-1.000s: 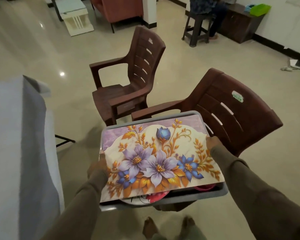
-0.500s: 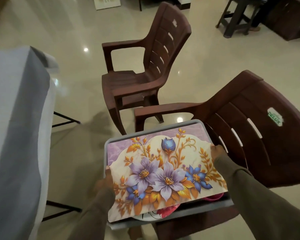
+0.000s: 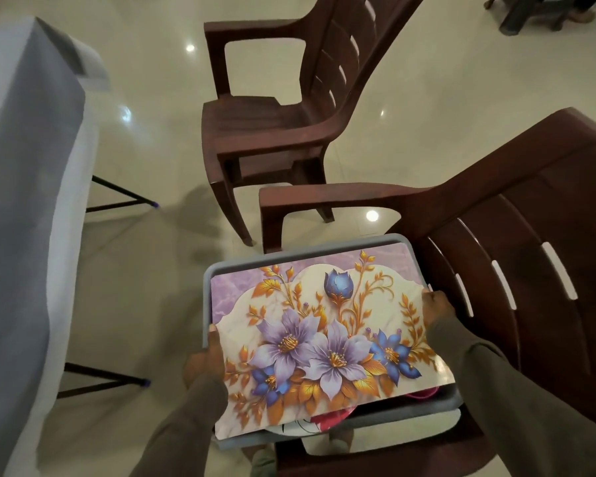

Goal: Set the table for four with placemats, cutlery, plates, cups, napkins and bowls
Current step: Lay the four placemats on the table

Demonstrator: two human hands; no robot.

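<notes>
A person is holding a grey tray point(image 3: 327, 251) by its two short sides, over the seat of the nearer brown chair point(image 3: 516, 277); whether the tray is resting on the seat or hanging just above it cannot be told. A floral placemat point(image 3: 324, 342), printed with purple and blue flowers and orange leaves, is lying on top of the tray's load and covering most of it, its near edge overhanging the tray's near rim. The left hand point(image 3: 203, 359) is gripping the tray's left rim, the thumb lying up along the rim and touching the placemat's left edge, while the other fingers are curling underneath, out of sight. The right hand point(image 3: 439, 309) is clasping the right rim near the far corner, its fingers bent over the placemat's right edge and the tray wall, so mat and tray are sitting between thumb and fingers there. Under the placemat's near edge, a plate point(image 3: 300, 426) with a red and white pattern and something pink point(image 3: 424, 394) are peeking out inside the tray. A second brown chair point(image 3: 289, 108) is standing farther off on the glossy floor, and a table point(image 3: 25, 166) draped in a pale cloth is standing to the left, well apart from the tray.
</notes>
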